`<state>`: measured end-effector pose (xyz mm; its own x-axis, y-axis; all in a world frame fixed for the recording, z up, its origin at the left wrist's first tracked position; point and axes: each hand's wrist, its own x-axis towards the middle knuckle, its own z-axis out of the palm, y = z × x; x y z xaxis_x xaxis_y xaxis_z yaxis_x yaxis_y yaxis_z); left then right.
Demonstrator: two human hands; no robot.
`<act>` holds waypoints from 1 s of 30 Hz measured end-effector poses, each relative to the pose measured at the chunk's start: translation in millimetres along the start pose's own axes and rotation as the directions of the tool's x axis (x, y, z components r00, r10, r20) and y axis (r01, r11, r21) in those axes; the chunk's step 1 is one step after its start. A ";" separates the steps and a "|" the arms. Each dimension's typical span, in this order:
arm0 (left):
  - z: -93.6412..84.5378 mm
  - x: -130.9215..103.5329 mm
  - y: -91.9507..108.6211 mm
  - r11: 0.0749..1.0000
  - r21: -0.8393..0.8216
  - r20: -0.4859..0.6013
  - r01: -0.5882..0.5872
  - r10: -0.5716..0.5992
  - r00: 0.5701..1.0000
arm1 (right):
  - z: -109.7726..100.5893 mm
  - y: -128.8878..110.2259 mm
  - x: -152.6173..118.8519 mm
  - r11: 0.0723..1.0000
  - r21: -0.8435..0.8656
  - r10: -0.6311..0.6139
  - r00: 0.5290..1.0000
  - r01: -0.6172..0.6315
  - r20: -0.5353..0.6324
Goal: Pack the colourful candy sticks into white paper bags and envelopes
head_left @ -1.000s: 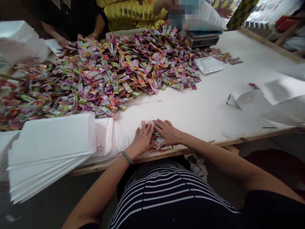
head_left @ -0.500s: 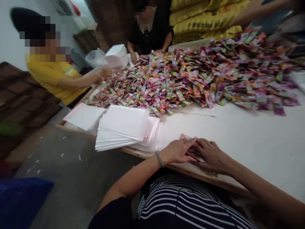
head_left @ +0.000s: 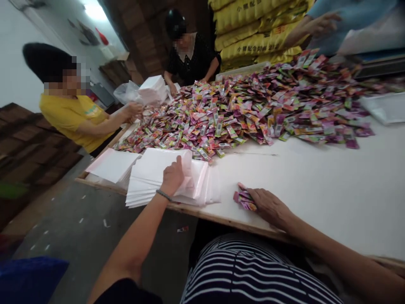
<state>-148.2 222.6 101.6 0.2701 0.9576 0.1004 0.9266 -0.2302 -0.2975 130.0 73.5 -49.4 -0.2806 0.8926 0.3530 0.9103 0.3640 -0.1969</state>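
My left hand [head_left: 173,176] is on the top envelope of a fanned stack of white envelopes [head_left: 148,171], near its pink-edged flap; a finger points forward and the others are curled, and whether they pinch the flap is too small to tell. On the white tabletop [head_left: 310,185], my right hand [head_left: 268,205] is closed over a small bunch of pink and purple packets [head_left: 244,198] near the table's front edge. Beyond both hands spreads a large heap of small colourful packets [head_left: 234,109].
Another envelope stack [head_left: 112,164] lies at the table's left corner. A person in yellow [head_left: 76,120] and a person in black [head_left: 193,55] reach to the heap's far left. Behind are yellow sacks [head_left: 243,42]; a blue-sleeved arm [head_left: 319,26] extends at the back right.
My left hand has left the packet bunch and moved left onto the envelopes. My right hand stays at the bunch, which now shows more. The camera view has shifted slightly.
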 end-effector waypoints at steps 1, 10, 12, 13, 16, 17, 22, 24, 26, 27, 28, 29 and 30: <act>-7.9 -4.4 5.8 0.999 -0.028 -0.057 -0.033 0.032 0.998 | -0.4 1.4 0.0 0.997 0.064 0.043 0.999 -0.042 -0.014; 18.7 -22.7 154.2 0.740 -0.305 -0.103 -0.599 0.600 0.793 | -39.7 39.1 3.4 0.366 0.776 0.827 0.561 -0.514 -0.019; 35.0 -16.8 176.2 0.724 -0.330 -0.086 -0.606 0.617 0.783 | -49.1 38.7 3.4 0.270 0.891 0.838 0.544 -0.364 -0.032; 40.2 -13.7 182.4 0.710 -0.346 -0.097 -0.614 0.624 0.776 | -51.0 36.7 4.2 0.269 0.912 0.820 0.570 -0.310 -0.048; 45.3 -5.5 187.1 0.634 -0.492 -0.146 -0.597 0.616 0.774 | -44.9 31.2 9.0 0.408 0.860 0.686 0.725 -0.307 -0.066; 45.2 -3.4 186.2 0.594 -0.566 -0.164 -0.572 0.599 0.784 | -40.4 31.0 10.6 0.491 0.801 0.636 0.769 -0.343 -0.061; 45.4 -1.0 180.1 0.439 -0.767 -0.229 -0.469 0.495 0.838 | -25.1 35.1 12.4 0.895 0.168 0.416 0.909 -0.413 0.017; 45.6 -4.2 178.9 0.426 -0.771 -0.249 -0.473 0.481 0.840 | -26.7 32.9 12.7 0.946 -0.029 0.325 0.944 -0.324 0.057; 44.4 -8.6 178.0 0.405 -0.762 -0.263 -0.505 0.519 0.814 | -30.1 28.9 14.7 0.963 -0.093 0.256 0.966 -0.252 0.032; 43.4 -11.0 177.8 0.392 -0.753 -0.267 -0.529 0.553 0.790 | -31.5 26.8 16.5 0.964 -0.109 0.243 0.970 -0.241 0.004; 42.4 -13.2 177.9 0.380 -0.742 -0.266 -0.552 0.588 0.763 | -32.2 24.8 18.5 0.958 -0.133 0.252 0.968 -0.252 -0.020; 41.6 -15.3 178.3 0.375 -0.732 -0.260 -0.568 0.617 0.743 | -32.1 22.9 20.7 0.945 -0.170 0.279 0.960 -0.281 -0.034; 40.9 -17.1 179.0 0.379 -0.726 -0.247 -0.574 0.635 0.732 | -31.1 20.9 22.9 0.924 -0.216 0.314 0.949 -0.315 -0.039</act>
<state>2.4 172.1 7.7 0.8505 0.5123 0.1191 0.3866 -0.7625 0.5188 152.0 93.3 -16.9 0.0315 0.9507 0.3086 0.9955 -0.0021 -0.0952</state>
